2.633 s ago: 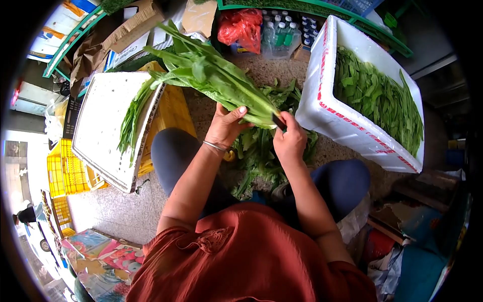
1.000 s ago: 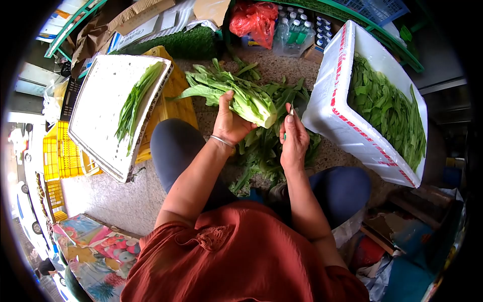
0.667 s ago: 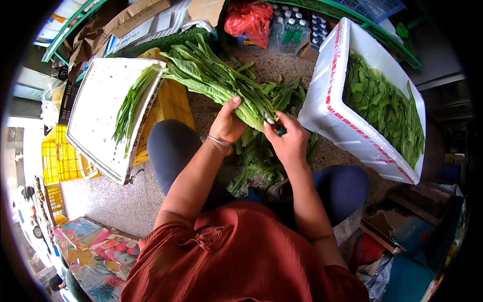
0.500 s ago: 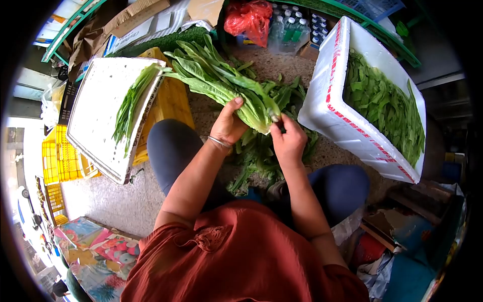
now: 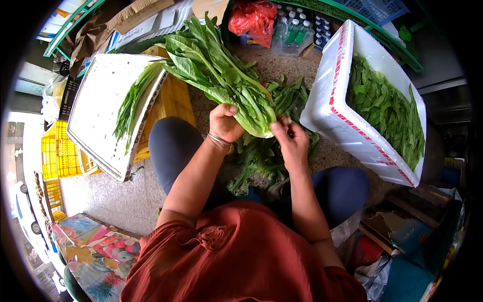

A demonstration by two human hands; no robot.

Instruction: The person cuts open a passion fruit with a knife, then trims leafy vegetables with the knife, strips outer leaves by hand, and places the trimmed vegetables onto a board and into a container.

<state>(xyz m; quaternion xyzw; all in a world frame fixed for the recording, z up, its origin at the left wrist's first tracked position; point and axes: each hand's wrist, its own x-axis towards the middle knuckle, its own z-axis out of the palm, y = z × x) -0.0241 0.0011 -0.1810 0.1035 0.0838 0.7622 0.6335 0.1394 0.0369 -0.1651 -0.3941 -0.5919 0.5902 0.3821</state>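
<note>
A head of long-leaf lettuce (image 5: 229, 75) is held over my lap, its leaf tips pointing away and to the left and its pale stem end toward me. My left hand (image 5: 225, 123) is closed around its lower left side, thumb on top. At the stem end, my right hand (image 5: 293, 142) pinches the lower edge of the lettuce between thumb and fingers; parts of those fingers are hidden. Beneath both hands, a pile of loose green leaves (image 5: 261, 158) lies on the floor between my legs.
On the left, a bunch of narrow leaves (image 5: 136, 100) lies on a white foam lid (image 5: 95, 95) atop a yellow crate (image 5: 173, 100). A white foam box (image 5: 334, 118) at right holds many green leaves. Bottles (image 5: 297, 32) and a red plastic bag (image 5: 254, 22) stand at the back.
The lettuce has turned slightly, its leaf tips farther up and its cut stem end less visible. My right hand has shifted a little right and down, with its fingers repositioned at the base.
</note>
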